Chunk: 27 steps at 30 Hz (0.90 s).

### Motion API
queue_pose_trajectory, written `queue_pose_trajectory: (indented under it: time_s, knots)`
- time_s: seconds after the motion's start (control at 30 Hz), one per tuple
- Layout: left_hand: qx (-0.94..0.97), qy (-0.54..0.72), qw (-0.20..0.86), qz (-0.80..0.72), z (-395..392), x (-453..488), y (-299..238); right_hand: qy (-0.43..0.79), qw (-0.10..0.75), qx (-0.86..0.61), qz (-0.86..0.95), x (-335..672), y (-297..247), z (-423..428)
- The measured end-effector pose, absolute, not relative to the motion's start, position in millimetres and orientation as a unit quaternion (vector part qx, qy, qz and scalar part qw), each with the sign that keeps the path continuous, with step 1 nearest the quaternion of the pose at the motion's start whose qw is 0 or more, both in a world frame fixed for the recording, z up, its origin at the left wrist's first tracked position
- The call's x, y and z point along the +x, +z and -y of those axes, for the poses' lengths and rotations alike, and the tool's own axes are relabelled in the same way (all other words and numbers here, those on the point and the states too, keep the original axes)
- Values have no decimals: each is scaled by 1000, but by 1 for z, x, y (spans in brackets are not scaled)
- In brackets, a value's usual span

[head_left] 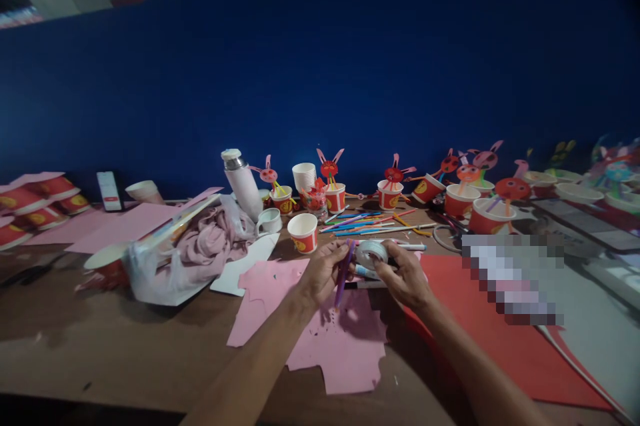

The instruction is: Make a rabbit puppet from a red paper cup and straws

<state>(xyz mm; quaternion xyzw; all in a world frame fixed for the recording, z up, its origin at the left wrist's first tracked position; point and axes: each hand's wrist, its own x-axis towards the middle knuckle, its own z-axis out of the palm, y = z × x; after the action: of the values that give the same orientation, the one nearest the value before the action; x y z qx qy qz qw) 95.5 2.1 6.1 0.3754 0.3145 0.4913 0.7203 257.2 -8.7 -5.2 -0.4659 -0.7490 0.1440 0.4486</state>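
Note:
My left hand (pixel 320 273) is closed around a purple straw (pixel 342 283), which points down with an orange tip at its lower end. In my right hand (pixel 404 274), thumb and fingers grip a roll of clear tape (pixel 371 253) close to the straw. Whether a strip of tape joins the two cannot be made out. Beneath both hands lies a cut-up sheet of pink paper (pixel 345 359). A red-and-white paper cup (pixel 303 234) stands just beyond my left hand, and several coloured straws (pixel 360 223) are spread behind the tape.
Paper cups with red rabbit faces (pixel 329 171) line the back. A white thermos (pixel 243 183), a mug (pixel 270 220) and a plastic bag with pink cloth (pixel 205 239) are at left. Red paper (pixel 480 326) lies right. A phone (pixel 109 191) leans against the blue partition (pixel 320 79).

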Motion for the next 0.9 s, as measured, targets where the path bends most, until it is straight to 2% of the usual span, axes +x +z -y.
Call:
queue_pose_trajectory:
  time_s: [0.53,0.73,0.9]
  knots:
    - [341,465,766,-285,1,92,12,92,451,-486,743,257,-8,5]
    - [426,463,697,-344,0,91,20,221,439,-449,746,252,-6,10]
    - [494,422,660,-376,-2,97,25,372,477,-365,707,251,-1,11]
